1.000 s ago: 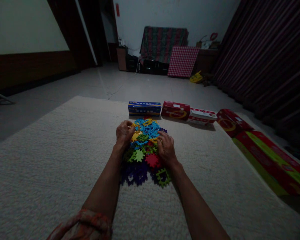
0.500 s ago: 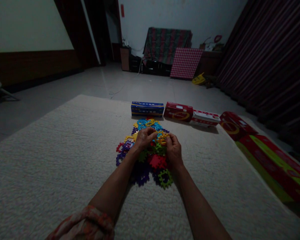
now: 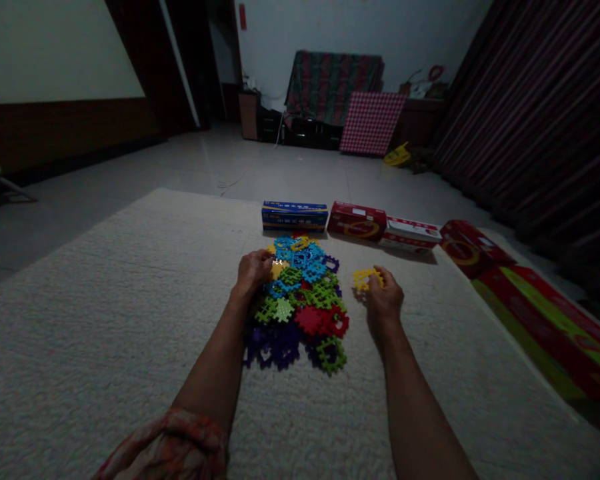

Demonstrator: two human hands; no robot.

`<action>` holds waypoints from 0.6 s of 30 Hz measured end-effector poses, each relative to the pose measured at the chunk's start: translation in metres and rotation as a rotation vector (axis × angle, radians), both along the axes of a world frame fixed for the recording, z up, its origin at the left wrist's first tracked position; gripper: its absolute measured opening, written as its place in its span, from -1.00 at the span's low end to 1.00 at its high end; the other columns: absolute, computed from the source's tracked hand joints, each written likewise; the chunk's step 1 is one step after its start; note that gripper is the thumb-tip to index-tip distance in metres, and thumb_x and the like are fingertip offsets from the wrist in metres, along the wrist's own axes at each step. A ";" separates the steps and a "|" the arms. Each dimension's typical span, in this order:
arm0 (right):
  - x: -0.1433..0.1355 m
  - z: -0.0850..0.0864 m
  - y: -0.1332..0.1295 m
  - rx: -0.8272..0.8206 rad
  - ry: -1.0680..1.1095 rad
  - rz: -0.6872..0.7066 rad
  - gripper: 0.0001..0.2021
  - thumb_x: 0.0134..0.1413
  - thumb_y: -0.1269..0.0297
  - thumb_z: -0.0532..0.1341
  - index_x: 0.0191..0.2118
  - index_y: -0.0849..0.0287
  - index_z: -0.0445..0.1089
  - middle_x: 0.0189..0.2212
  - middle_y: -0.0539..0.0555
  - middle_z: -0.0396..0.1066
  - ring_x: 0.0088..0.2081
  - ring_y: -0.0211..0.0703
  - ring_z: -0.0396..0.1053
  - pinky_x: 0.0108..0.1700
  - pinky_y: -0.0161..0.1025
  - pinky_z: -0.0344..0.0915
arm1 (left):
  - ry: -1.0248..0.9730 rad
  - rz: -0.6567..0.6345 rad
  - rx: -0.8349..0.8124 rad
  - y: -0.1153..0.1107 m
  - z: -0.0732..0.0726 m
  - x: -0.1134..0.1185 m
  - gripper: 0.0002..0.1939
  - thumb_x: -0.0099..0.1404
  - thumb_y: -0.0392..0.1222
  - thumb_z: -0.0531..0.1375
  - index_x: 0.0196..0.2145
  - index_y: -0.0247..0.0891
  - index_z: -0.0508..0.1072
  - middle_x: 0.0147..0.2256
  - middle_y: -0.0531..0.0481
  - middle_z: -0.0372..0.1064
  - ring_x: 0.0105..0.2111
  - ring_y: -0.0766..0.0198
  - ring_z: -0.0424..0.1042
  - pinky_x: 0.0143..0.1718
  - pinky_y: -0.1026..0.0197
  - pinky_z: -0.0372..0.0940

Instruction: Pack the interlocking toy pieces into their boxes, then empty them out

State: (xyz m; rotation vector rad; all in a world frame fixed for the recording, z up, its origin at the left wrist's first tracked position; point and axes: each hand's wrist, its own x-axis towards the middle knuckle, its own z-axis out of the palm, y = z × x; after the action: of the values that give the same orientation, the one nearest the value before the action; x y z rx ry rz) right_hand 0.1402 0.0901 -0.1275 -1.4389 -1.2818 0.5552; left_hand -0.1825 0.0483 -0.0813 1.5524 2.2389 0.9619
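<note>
Many flat gear-shaped plastic pieces lie in a pile on the pale mat, with blue pieces (image 3: pixel 307 257) at the back, green pieces (image 3: pixel 321 293) and red pieces (image 3: pixel 314 320) in the middle and purple pieces (image 3: pixel 275 343) in front. At the pile's left edge, my left hand (image 3: pixel 254 271) has its fingers closed on a yellow-orange piece (image 3: pixel 279 269). My right hand (image 3: pixel 386 293) is to the right of the pile, apart from it, and pinches a yellow gear piece (image 3: pixel 363 279) just above the mat.
Behind the pile stand a blue box (image 3: pixel 295 217), a red box (image 3: pixel 357 222) and a white-and-red box (image 3: pixel 412 235). More boxes (image 3: pixel 473 249) line the mat's right edge (image 3: pixel 540 380). A checkered panel leans farther back.
My hands have moved apart. The right one carried the yellow piece rightward off the pile, while the left one shifted to the pile's left edge.
</note>
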 end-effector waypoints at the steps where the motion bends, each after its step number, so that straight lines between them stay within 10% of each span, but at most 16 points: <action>1: 0.010 -0.001 0.003 -0.049 -0.030 -0.058 -0.43 0.02 0.07 0.12 0.05 0.32 0.51 -0.18 0.25 0.55 -0.29 0.02 0.50 -0.22 -0.05 0.47 | 0.047 -0.005 -0.039 -0.001 -0.002 -0.002 -0.73 0.27 -0.18 0.21 -0.12 -0.13 0.65 -0.17 -0.07 0.64 -0.12 0.06 0.57 -0.06 0.16 0.39; 9: 0.049 -0.004 0.004 -0.002 -0.393 -0.196 -0.43 -0.08 0.16 0.15 0.07 0.29 0.46 0.09 0.41 0.39 0.07 0.26 0.38 0.14 0.17 0.31 | 0.257 -0.119 -0.202 -0.001 -0.007 0.007 -0.62 0.28 -0.12 0.21 0.02 -0.19 0.59 -0.07 -0.22 0.54 -0.07 -0.04 0.50 -0.06 0.10 0.34; 18: -0.009 -0.003 -0.007 0.248 -0.543 0.019 -0.66 0.05 0.35 0.09 -0.06 0.16 0.47 0.05 0.28 0.45 0.13 0.14 0.33 0.20 0.14 0.20 | 0.299 -0.153 -0.137 -0.001 -0.020 0.005 -0.63 0.34 -0.01 0.22 0.02 -0.18 0.58 0.13 -0.24 0.39 0.11 -0.12 0.37 0.15 0.01 0.27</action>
State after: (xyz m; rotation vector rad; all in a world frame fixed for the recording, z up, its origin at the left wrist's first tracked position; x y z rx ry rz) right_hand 0.1310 0.0828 -0.1309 -1.4132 -1.7200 0.0015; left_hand -0.1778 0.0470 -0.1009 1.8742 2.2763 0.5530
